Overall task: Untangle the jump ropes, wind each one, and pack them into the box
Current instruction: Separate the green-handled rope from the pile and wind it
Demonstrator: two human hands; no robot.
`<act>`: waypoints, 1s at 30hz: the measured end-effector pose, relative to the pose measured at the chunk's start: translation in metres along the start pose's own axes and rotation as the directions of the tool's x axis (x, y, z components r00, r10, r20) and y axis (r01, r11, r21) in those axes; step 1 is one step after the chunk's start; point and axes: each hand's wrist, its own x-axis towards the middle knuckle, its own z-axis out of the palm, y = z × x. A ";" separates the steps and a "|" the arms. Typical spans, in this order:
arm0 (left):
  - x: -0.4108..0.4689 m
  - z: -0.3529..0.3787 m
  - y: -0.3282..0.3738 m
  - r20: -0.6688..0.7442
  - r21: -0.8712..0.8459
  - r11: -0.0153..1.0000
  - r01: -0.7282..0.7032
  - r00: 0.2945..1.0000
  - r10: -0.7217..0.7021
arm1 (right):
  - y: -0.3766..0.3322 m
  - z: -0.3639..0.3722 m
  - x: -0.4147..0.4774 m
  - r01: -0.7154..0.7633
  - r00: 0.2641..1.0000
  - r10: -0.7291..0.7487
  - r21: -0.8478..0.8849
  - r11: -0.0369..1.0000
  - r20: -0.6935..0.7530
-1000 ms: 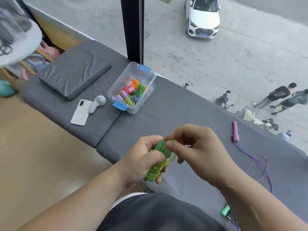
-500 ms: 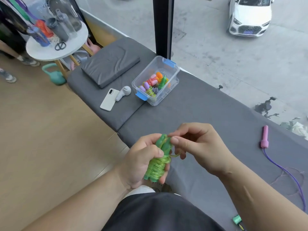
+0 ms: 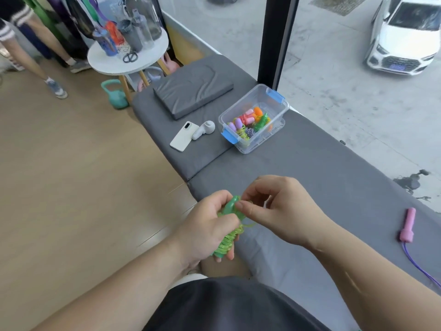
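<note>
Grey padding covers the long surface [image 3: 322, 168] beside a tall window, and nearest the camera both hands work just above its front edge. The left hand [image 3: 207, 228] is wrapped round a green jump rope [image 3: 228, 238] whose cord is already coiled tightly about its paired handles, so the bundle stands nearly upright in the fist. The right hand [image 3: 284, 211] pinches thumb and forefinger together at the top of that bundle, where a short loop of cord hangs loose; this looks like the last bit of winding or tucking for this rope, which is not yet packed. To the right, well apart from the hands, a pink-handled rope [image 3: 408, 223] lies flat on the padding with its purple cord [image 3: 420, 268] trailing off toward the frame edge, unwound and apparently next in line. Farther back stands the clear box [image 3: 260, 143], lid off, blue latches showing, with several wound ropes [image 3: 248, 125] in pink, orange, green and yellow inside. Most of the job therefore seems done: one rope to finish and drop in, at least one more to wind. Beside the box lie a white phone [image 3: 183, 139] and a small white device [image 3: 204, 130], with a grey cushion [image 3: 193, 87] beyond.
</note>
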 end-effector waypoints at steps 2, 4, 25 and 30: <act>0.000 -0.010 0.002 -0.008 0.029 0.999 -0.029 1.000 0.030 | -0.005 0.002 0.010 -0.054 0.996 0.051 0.042 0.998 0.077; 0.003 -0.022 0.007 0.006 -0.007 0.998 -0.059 0.998 0.059 | -0.011 0.005 0.022 -0.103 0.986 0.087 0.110 0.989 0.142; 0.057 -0.248 0.002 0.018 0.017 0.999 -0.042 0.999 0.042 | -0.098 0.141 0.189 -0.301 0.927 0.333 -0.189 0.935 0.171; 0.078 -0.269 0.010 0.012 0.100 0.994 0.039 0.999 -0.040 | -0.087 0.159 0.202 -0.434 0.898 0.422 0.087 0.897 0.126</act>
